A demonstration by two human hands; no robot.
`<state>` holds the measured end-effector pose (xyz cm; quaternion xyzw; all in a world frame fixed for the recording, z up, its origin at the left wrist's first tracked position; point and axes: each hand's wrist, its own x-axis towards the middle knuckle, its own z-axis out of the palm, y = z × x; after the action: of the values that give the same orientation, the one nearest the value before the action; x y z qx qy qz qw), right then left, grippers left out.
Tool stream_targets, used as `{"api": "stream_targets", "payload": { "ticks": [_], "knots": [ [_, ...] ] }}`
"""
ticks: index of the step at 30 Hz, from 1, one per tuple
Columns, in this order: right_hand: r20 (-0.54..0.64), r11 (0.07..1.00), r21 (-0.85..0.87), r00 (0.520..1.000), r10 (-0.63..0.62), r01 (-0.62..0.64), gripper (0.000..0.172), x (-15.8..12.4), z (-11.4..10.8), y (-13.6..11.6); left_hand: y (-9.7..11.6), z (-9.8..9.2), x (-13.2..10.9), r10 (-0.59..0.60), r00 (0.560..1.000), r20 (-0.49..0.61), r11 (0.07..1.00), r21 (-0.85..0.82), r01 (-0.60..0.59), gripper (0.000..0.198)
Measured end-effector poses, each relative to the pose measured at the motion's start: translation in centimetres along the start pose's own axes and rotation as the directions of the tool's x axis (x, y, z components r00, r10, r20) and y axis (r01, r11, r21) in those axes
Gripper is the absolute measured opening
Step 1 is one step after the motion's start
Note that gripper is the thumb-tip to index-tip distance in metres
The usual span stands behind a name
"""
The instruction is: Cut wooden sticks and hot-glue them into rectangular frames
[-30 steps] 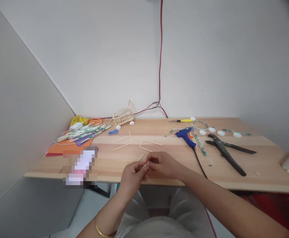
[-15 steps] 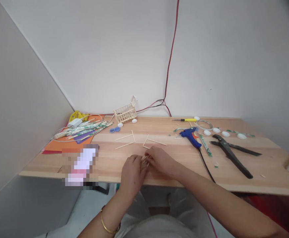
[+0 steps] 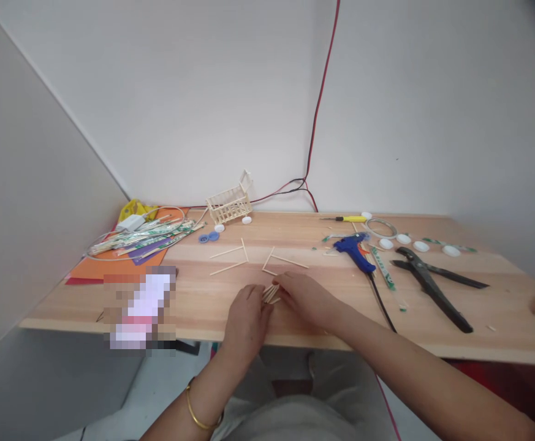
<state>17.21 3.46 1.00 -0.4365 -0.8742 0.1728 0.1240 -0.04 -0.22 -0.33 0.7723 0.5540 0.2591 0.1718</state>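
Observation:
Several short wooden sticks (image 3: 271, 294) lie side by side between my two hands, just above or on the tabletop near its front edge. My left hand (image 3: 246, 318) curls round their left side, thumb and fingers closed on them. From the right, my right hand (image 3: 306, 298) pinches their upper ends; some of its fingertips are hidden. Just beyond my hands is a three-sided stick frame (image 3: 244, 250) on the left. A similar stick frame (image 3: 290, 262) is on the right, its near piece partly behind my right hand.
A small stick-built cart (image 3: 229, 205) stands at the back, near white and blue caps (image 3: 208, 237). To the right lie a blue glue gun (image 3: 353, 252), black-handled pliers (image 3: 432, 288) and a yellow-handled knife (image 3: 352, 218). A blurred-out phone (image 3: 145, 306) and packaged sticks (image 3: 152, 236) are left.
My right fingers have shifted slightly right, and more of the short sticks shows between my hands. The view has moved a little; the frames and tools stay in place.

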Motion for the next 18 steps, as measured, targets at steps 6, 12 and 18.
{"api": "stream_targets", "payload": {
  "ticks": [6,12,18],
  "knots": [
    [-0.051,0.998,0.051,0.998,-0.031,0.034,0.026,0.1,0.2,0.4,-0.1,-0.1,0.1,-0.004,1.000,-0.005,0.999,-0.053,0.004,0.027],
    [0.012,0.999,0.024,0.999,0.042,-0.042,0.014,-1.1,-0.9,-0.9,-0.3,-0.7,-0.4,0.010,0.999,-0.038,0.994,-0.109,-0.014,0.023],
    [0.049,0.996,0.070,0.998,0.042,-0.046,0.016,-2.4,-1.6,-1.8,-1.1,-2.3,-1.1,0.062,0.994,-0.084,0.983,-0.167,-0.076,0.015]
  ]
}}
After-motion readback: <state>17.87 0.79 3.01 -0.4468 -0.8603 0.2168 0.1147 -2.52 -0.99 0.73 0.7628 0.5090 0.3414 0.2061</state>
